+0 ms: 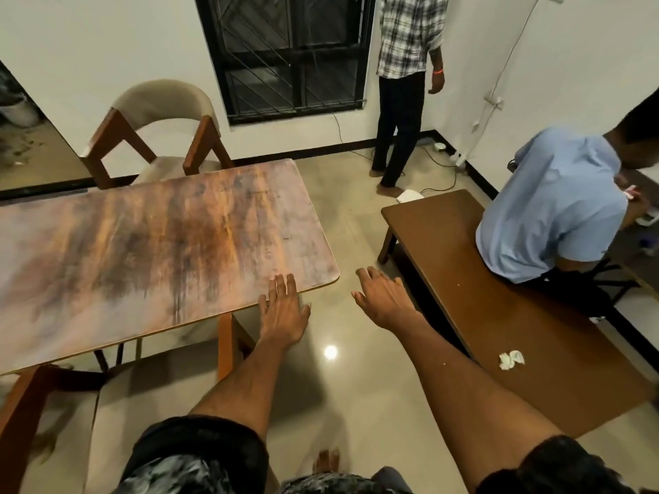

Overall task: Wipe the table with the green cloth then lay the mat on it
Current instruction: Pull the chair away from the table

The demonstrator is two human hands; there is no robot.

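Note:
The wooden table (pixel 149 244) with a worn, streaked top fills the left of the head view. My left hand (pixel 283 311) reaches over its near right corner, fingers straight, holding nothing. My right hand (pixel 383 297) hovers over the floor between the table and a low bench, fingers spread and empty. No green cloth and no mat are in sight.
A low brown bench (pixel 463 297) stands at the right with a crumpled white scrap (pixel 511 360) on it and a person in a light blue shirt (pixel 556 208) seated. Another person (pixel 406 90) stands by the dark window. A cushioned chair (pixel 157 133) stands behind the table.

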